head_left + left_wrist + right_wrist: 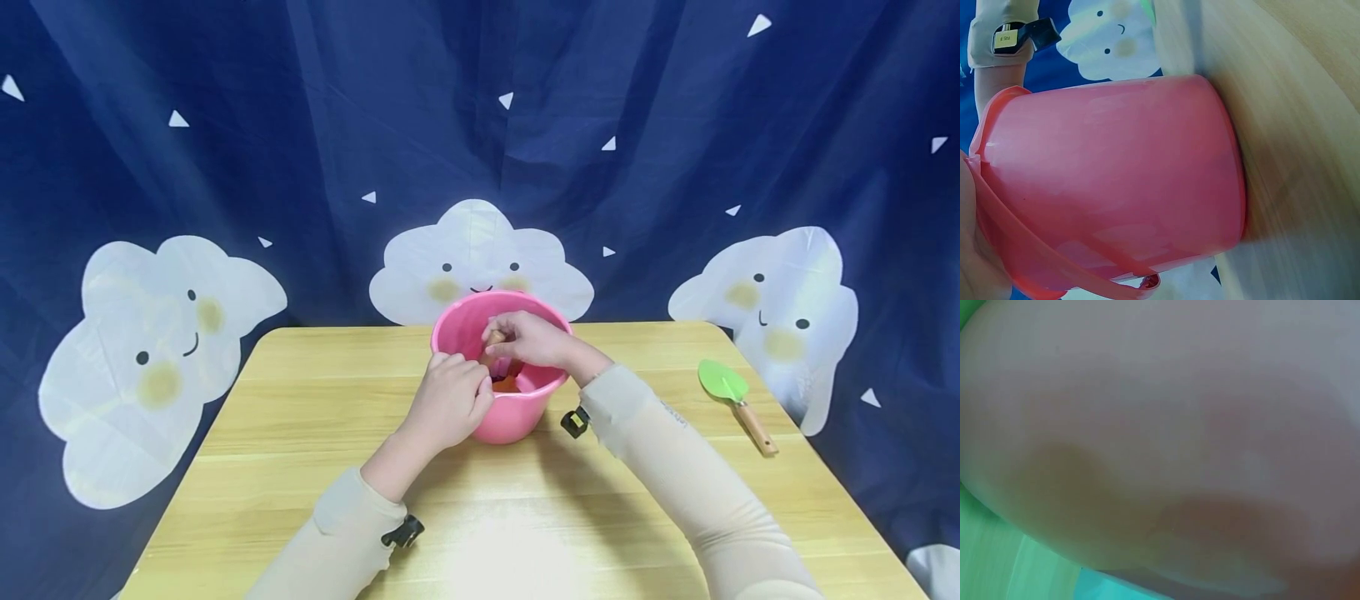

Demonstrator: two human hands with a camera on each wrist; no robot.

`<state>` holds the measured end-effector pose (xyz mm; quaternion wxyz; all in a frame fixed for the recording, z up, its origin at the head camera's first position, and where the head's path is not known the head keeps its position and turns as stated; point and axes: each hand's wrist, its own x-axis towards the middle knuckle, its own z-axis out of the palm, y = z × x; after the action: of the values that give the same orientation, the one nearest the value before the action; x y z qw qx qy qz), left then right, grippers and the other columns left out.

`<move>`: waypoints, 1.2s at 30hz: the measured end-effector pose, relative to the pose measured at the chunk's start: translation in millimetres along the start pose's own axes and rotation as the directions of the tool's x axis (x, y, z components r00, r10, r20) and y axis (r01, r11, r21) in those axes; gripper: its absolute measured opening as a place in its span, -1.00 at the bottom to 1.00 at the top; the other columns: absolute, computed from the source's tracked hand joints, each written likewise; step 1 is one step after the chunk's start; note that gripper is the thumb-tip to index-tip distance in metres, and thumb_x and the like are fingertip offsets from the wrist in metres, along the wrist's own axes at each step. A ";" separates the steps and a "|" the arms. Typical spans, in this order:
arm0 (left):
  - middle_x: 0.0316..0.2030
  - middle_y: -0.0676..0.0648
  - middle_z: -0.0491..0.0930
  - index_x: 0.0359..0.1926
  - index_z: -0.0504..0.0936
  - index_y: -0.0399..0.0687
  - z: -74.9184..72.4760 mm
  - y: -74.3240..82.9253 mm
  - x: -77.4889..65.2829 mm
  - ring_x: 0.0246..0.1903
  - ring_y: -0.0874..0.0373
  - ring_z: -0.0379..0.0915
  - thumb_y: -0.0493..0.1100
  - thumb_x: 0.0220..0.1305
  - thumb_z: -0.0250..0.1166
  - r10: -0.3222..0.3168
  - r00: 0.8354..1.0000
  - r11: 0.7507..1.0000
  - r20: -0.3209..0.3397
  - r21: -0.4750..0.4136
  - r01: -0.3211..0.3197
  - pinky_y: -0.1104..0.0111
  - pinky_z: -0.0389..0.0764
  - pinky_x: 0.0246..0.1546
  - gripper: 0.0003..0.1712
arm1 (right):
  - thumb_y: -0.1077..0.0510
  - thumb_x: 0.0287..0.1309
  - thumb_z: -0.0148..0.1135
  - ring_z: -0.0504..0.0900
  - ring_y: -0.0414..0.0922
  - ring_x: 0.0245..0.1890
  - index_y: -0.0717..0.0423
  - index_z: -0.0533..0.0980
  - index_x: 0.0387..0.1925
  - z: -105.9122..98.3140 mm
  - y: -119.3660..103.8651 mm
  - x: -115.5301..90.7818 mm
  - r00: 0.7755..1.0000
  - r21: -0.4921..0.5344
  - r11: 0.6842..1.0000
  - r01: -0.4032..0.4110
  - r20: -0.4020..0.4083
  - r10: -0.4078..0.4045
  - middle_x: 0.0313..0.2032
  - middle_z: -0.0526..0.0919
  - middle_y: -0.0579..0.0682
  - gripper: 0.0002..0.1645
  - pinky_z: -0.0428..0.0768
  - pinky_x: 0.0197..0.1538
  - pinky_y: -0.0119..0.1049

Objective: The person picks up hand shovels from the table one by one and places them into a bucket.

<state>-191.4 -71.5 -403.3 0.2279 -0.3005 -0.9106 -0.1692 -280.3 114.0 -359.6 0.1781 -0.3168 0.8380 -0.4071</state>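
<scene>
A pink bucket [510, 417] stands on the table, its mouth tipped a little toward the head camera. My left hand [448, 398] grips the near left rim, fingers curled over the edge. Inside the mouth, my right hand [528, 337] holds a short wooden handle [492, 343]; the tool's lower end is hidden in the bucket. Something orange [507, 384] shows beneath it. The left wrist view has the bucket's outer side [1116, 169] with its carrying handle [1054, 265] hanging along it. Bucket wall [1179, 412] fills the right wrist view, blurred.
A small garden trowel [723, 381] with a green blade and wooden handle lies at the table's right side. The wooden table [300, 417] ends just behind the bucket. A dark blue curtain [322, 125] with white clouds hangs beyond.
</scene>
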 end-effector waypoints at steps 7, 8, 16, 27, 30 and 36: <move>-0.65 0.16 0.29 -0.58 0.37 0.11 1.4 -0.6 -0.1 -0.50 0.20 0.22 -0.08 0.35 0.07 -0.006 1.000 1.000 0.008 0.011 0.006 0.23 0.28 -0.19 -0.70 | 0.28 0.26 0.30 0.74 0.12 -0.31 0.32 0.58 -0.05 -5.4 2.2 1.5 0.998 -0.093 0.996 0.000 -0.066 -0.007 -0.31 0.69 0.02 -0.75 0.69 -0.15 -0.09; -0.65 0.15 0.30 -0.57 0.37 0.11 1.7 -0.9 -0.1 -0.50 0.20 0.22 -0.08 0.35 0.07 -0.006 1.000 1.000 0.008 0.010 0.006 0.23 0.28 -0.19 -0.70 | 0.29 0.25 0.31 0.75 0.12 -0.32 0.33 0.58 -0.06 -6.1 2.3 1.9 0.997 -0.093 0.996 0.000 -0.072 -0.007 -0.32 0.69 0.03 -0.75 0.69 -0.16 -0.10; -0.64 0.15 0.30 -0.57 0.39 0.11 1.5 -0.9 0.2 -0.49 0.20 0.23 -0.04 0.36 0.00 -0.011 1.000 1.000 0.010 0.009 0.011 0.23 0.27 -0.19 -0.69 | 0.31 0.19 0.37 0.78 0.06 -0.32 0.29 0.60 -0.13 -10.9 3.8 6.0 0.993 -0.152 0.988 -0.029 -0.116 0.011 -0.31 0.72 0.04 -0.78 0.64 0.00 -0.21; -0.65 0.17 0.27 -0.59 0.36 0.13 2.4 -1.2 -0.5 -0.50 0.21 0.22 -0.05 0.34 0.01 -0.007 1.000 1.000 -0.001 0.002 0.007 0.24 0.27 -0.20 -0.69 | 0.28 0.11 0.45 0.73 -0.09 -0.24 0.21 0.64 -0.21 -12.6 6.7 9.5 0.982 -0.260 0.963 -0.074 -0.186 0.025 -0.32 0.73 0.01 -0.80 0.59 0.07 -0.15; -0.66 0.17 0.27 -0.59 0.36 0.13 2.2 -1.1 -0.7 -0.51 0.22 0.21 -0.05 0.34 0.01 -0.006 1.000 1.000 -0.005 -0.003 0.006 0.24 0.26 -0.21 -0.69 | 0.28 0.11 0.45 0.72 -0.08 -0.23 0.17 0.64 -0.25 -12.7 7.8 10.5 0.981 -0.287 0.956 -0.065 -0.194 0.008 -0.34 0.73 0.00 -0.84 0.58 0.08 -0.15; -0.66 0.18 0.26 -0.58 0.36 0.13 2.2 -1.1 -1.2 -0.52 0.23 0.20 -0.05 0.33 0.02 -0.006 1.000 1.000 -0.012 0.000 0.006 0.25 0.26 -0.22 -0.70 | 0.28 0.11 0.44 0.71 -0.09 -0.21 0.16 0.63 -0.26 -12.1 8.7 13.1 0.978 -0.361 0.931 -0.049 -0.206 -0.029 -0.34 0.73 -0.03 -0.85 0.54 0.12 -0.15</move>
<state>-191.9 -72.0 -405.9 0.2330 -0.2967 -0.9100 -0.1718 -300.0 116.1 -359.7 0.0298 -0.2958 0.9144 -0.2746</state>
